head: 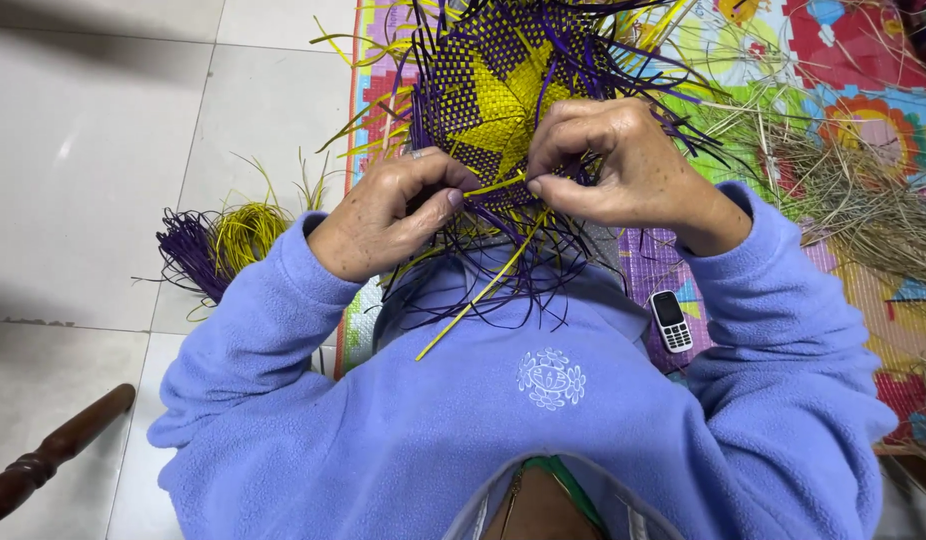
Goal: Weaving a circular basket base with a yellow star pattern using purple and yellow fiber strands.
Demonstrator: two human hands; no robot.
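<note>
Woven mat (503,90) between curled hands

Home floor used as a craft spot: pale tiled floor (103,150) on the left, a bright foam play mat (863,90) with cartoon shapes covering the right and far side. Loose bundles of purple and yellow strips (218,245) lie on the tiles, a heap of dry straw (863,210) on the mat at right, a small phone (671,321) near it. A turned wooden furniture leg (48,455) sits near left.
</note>
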